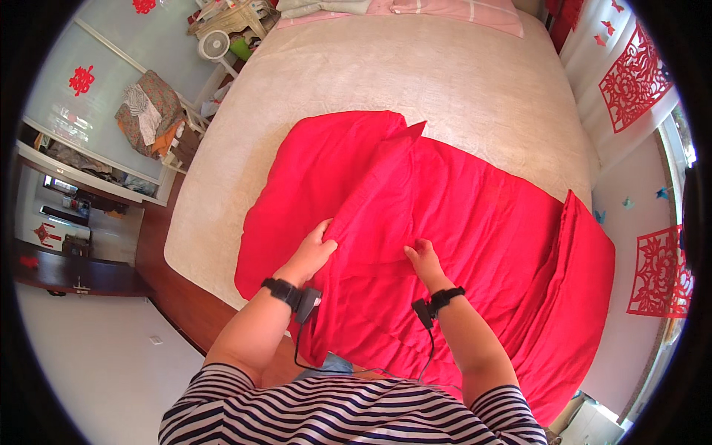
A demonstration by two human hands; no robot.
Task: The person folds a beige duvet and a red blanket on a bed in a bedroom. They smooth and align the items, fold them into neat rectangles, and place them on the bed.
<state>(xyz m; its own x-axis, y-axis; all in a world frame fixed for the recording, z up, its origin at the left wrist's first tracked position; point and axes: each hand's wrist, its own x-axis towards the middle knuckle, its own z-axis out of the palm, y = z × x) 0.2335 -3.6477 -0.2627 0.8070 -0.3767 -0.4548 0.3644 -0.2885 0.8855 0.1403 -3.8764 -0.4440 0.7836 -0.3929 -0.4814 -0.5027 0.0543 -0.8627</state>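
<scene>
A red quilt or quilt cover (478,200) lies rumpled across the near part of the bed, and its near side hangs down by my body. My left hand (314,251) grips a long raised fold of it, thumb on top. To the right, my right hand (427,262) rests at the same cloth with curled fingers; whether it pinches the fabric is unclear. From between the hands, the fold runs up to a pointed corner (416,131) of cloth. A second thick fold (556,261) stands at the right. Both wrists wear black strapped devices with thin cables.
The bed's cream cover (423,72) extends beyond the quilt, with pink bedding (461,10) at its head. Leftward are a white fan (214,45), a chair piled with clothes (153,111) and a dark wooden door (83,270). A curtained window (639,111) borders the right.
</scene>
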